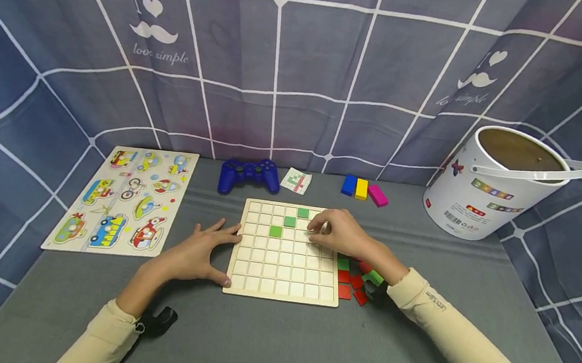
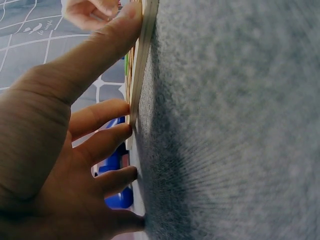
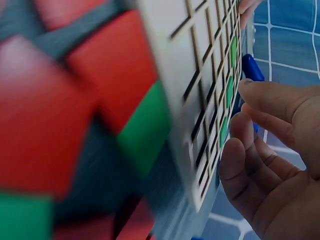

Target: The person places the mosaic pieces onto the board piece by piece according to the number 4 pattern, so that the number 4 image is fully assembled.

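1. A pale wooden grid board (image 1: 271, 256) lies flat in the middle of the grey table (image 1: 252, 343), directly in front of you, where both hands can reach it.
2. Your left hand (image 1: 197, 255) has its fingers spread apart, the thumb at the near left corner and fingertips at the left edge. It clasps nothing; this contact probably steadies the board against sliding.
3. Your right hand (image 1: 341, 232) is over the far right part of the board. Its fingers bend loosely, and the right wrist view shows thumb and fingertips apart, with no tile visible between them.
4. Three green squares (image 1: 290, 221) sit in separate cells, stepping diagonally from the far edge toward the near left.
5. Loose red tiles (image 1: 344, 292) and green tiles (image 1: 374, 278) lie by the board's right edge, likely placed within short reach of your right hand.
6. A small gridded card (image 1: 296, 181) lies just beyond the board, perhaps so you can glance at it.
7. Left of the card is a blue game controller (image 1: 250, 172); right of it, three coloured blocks (image 1: 362, 189). A vehicle puzzle (image 1: 126, 200) at left and a white bucket (image 1: 472, 203) at far right seem set out of your way.
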`<action>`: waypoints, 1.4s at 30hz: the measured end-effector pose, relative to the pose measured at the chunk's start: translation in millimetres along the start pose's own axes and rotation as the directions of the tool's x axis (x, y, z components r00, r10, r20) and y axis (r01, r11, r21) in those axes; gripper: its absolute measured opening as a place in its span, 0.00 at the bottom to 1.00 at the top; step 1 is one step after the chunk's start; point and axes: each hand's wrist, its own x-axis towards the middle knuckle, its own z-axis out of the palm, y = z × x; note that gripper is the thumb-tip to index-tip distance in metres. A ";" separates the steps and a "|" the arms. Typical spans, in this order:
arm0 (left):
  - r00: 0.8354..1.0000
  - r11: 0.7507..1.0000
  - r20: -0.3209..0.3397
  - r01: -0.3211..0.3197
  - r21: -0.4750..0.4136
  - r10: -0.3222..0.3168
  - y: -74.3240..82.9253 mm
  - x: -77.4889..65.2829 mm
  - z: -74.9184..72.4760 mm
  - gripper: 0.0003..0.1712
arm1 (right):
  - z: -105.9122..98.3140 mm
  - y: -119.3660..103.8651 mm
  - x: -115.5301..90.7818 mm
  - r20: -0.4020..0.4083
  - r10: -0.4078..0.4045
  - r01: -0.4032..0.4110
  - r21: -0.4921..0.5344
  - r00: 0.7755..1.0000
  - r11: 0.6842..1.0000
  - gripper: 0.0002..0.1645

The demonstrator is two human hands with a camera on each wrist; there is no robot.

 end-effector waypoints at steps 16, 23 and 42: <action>1.000 1.000 0.003 -0.006 -0.019 0.006 -0.2 1.7 -0.2 0.57 | -25.4 25.9 -80.6 -0.116 0.061 -0.063 -0.009 0.991 0.998 0.13; 1.000 1.000 0.007 -0.006 -0.016 0.006 -1.1 4.0 0.7 0.58 | -32.2 36.6 -114.3 -0.122 0.133 -0.134 0.002 0.983 0.991 0.14; 1.000 1.000 -0.013 -0.014 0.004 0.014 -2.0 2.6 -0.2 0.57 | -34.1 67.3 -141.6 -0.255 0.165 -0.178 -0.030 0.953 0.984 0.06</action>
